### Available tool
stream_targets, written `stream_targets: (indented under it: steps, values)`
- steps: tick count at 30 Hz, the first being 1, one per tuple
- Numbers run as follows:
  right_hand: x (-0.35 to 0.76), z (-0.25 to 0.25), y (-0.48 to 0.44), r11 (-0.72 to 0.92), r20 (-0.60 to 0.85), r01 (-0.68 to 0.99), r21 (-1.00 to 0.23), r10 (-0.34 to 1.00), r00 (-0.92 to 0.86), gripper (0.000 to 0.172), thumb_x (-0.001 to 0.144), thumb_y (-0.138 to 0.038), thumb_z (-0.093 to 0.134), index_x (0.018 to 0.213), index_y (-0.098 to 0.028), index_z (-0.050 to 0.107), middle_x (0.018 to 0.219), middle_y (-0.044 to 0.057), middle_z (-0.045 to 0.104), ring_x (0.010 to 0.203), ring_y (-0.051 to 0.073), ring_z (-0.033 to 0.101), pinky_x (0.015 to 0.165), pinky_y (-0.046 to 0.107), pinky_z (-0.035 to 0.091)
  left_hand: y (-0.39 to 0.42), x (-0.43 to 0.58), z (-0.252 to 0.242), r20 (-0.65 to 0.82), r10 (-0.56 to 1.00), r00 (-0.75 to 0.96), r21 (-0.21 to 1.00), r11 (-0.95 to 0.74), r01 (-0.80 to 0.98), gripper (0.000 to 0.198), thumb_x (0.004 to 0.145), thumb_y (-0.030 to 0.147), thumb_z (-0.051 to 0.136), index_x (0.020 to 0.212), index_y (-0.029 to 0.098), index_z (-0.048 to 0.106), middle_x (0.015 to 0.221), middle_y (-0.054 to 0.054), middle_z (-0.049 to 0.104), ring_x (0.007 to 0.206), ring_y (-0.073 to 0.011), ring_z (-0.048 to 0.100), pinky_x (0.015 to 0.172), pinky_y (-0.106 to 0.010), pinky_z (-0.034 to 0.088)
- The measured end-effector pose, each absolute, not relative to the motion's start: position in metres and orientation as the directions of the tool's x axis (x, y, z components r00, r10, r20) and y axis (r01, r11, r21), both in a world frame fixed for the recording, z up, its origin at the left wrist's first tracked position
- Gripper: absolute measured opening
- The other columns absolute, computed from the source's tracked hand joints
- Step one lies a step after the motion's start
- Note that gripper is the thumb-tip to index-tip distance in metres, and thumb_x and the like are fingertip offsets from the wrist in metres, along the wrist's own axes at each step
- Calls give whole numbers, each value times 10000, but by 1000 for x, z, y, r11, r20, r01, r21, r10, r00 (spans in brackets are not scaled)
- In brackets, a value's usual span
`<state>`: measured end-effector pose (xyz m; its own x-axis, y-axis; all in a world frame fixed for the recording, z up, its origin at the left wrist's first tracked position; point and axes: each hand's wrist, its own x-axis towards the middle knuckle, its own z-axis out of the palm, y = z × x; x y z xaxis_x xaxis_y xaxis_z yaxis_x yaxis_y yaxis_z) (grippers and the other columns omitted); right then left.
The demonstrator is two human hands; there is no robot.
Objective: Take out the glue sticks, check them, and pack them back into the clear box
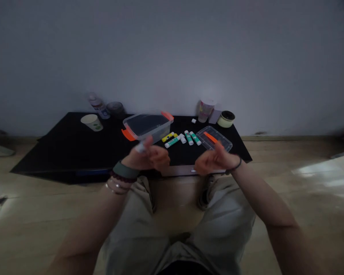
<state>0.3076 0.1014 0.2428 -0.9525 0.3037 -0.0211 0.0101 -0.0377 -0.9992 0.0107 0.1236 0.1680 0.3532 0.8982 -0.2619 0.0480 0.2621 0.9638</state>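
Note:
My left hand [149,156] is raised in front of the table edge, fingers curled in and thumb pointing up. A white wrap shows near its thumb, and nothing is visible in its grip. Level with it, my right hand [213,159] is also closed, thumb up, with nothing visible in it. Beyond the left hand stands a clear plastic box [163,131] with orange clips. A yellow glue stick [167,137] and several green ones, including one green glue stick [188,138], lie between the hands, farther back. Behind my right hand, a clear lid [226,144] with an orange clip is partly hidden.
On the black table [63,149] are a paper cup [92,122], a tilted bottle [99,106] and a dark bowl [116,109] at left. A clear cup [205,110] and a cream pot [226,119] stand back right. A wall [172,57] rises behind.

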Motion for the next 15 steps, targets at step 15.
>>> stream_targets:
  steps: [15]
  values:
    - [304, 127, 172, -558, -384, -71, -827, 653, -653, 725, 807, -911, 104, 588, -224, 181, 487, -74, 152, 472, 108, 89, 421, 214, 163, 170, 53, 131, -374, 770, 517, 754, 577, -314, 715, 826, 843, -25, 563, 239, 255, 490, 41, 226, 421, -93, 208, 424, -274, 270]
